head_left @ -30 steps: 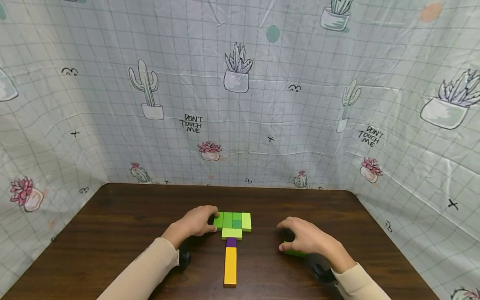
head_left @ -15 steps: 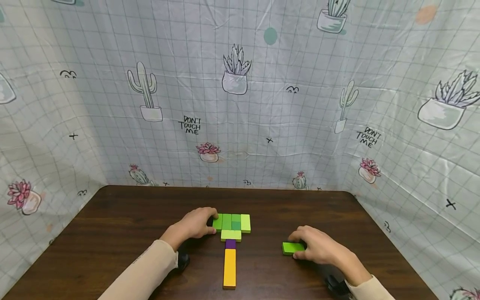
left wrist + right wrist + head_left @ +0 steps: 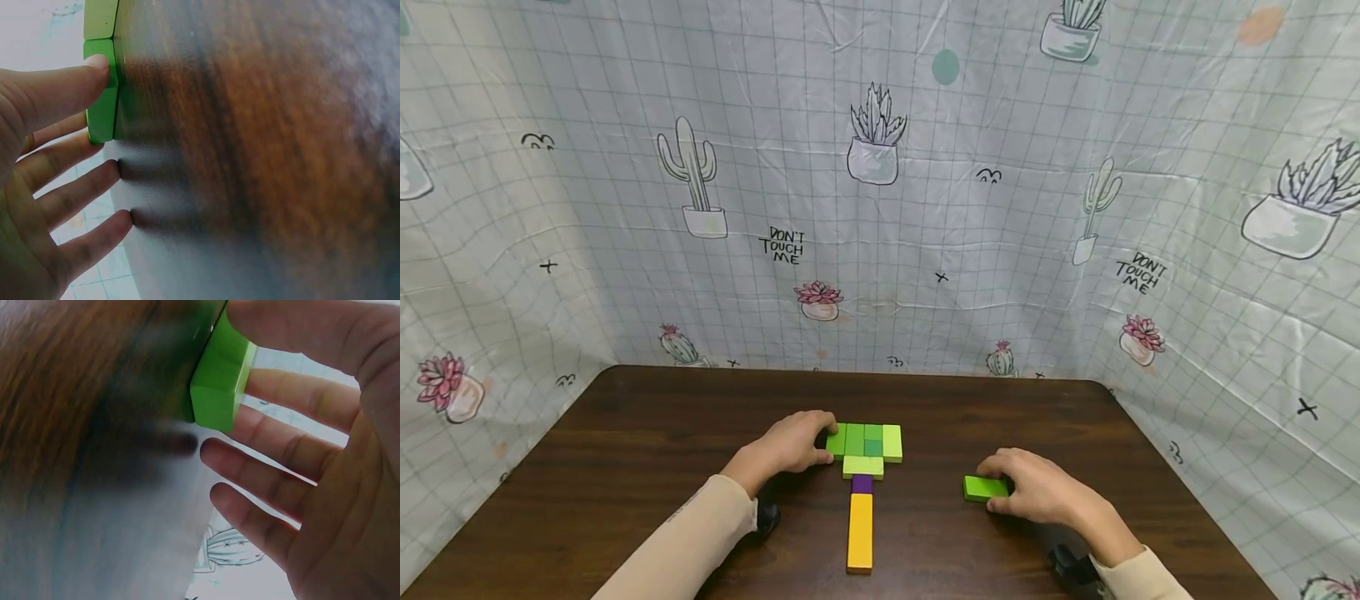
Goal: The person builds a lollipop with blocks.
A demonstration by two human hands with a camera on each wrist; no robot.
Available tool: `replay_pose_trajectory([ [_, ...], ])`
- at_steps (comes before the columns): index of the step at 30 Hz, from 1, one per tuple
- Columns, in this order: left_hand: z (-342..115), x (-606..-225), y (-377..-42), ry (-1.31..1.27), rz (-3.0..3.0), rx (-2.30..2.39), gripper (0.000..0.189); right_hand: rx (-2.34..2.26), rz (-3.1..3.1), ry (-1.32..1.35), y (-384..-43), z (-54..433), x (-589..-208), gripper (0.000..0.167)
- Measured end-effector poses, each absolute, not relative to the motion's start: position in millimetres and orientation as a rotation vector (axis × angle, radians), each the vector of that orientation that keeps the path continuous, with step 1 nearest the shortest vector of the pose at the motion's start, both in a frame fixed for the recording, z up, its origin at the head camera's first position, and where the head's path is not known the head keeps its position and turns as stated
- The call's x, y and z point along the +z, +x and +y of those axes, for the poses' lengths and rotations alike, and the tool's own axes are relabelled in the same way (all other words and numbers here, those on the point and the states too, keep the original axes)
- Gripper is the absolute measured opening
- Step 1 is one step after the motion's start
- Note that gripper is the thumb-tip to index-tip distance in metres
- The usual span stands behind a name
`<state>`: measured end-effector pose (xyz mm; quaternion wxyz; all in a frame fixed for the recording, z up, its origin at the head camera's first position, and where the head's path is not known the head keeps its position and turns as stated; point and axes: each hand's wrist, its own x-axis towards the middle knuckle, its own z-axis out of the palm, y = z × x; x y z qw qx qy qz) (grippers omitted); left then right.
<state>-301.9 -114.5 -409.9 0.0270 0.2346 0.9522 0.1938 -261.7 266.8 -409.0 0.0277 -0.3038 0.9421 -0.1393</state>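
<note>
On the dark wooden table, green blocks in several shades form a side-by-side row. My left hand (image 3: pixel 786 442) pinches the leftmost green block (image 3: pixel 102 115), thumb on its near side and index finger behind; the other fingertips reach down at the tabletop. Apart from the row, to the right, my right hand (image 3: pixel 1036 487) pinches a loose bright green block (image 3: pixel 983 488) by its right part, thumb in front and fingers behind. In the right wrist view the remaining fingers of the right hand (image 3: pixel 325 469) spread below that green block (image 3: pixel 219 378).
Below the row, a light green block (image 3: pixel 862 467) lies crosswise, then a small purple block (image 3: pixel 862 483) and a long yellow block (image 3: pixel 861 533) in line toward me. A cactus-print curtain (image 3: pixel 880 250) surrounds the table's back and sides.
My right hand, hovering over the loose green block a second ago, has shifted right and taken its right part between thumb and fingers. My left hand stays at the row.
</note>
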Motion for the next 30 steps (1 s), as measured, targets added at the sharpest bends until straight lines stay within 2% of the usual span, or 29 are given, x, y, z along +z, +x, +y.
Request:
replay_pose_trajectory([
  [13, -116.4, -408.2, -302.3, 0.716, 2.946, 0.597, 0.035, -0.434, 2.892, -0.956, -270.9, 264.8, -408.8, 0.027],
  [30, -115.1, -408.5, -300.8, 0.728, 2.944, 0.599, 0.035, -0.524, 2.894, -1.059, -305.7, 238.3, -413.8, 0.027],
])
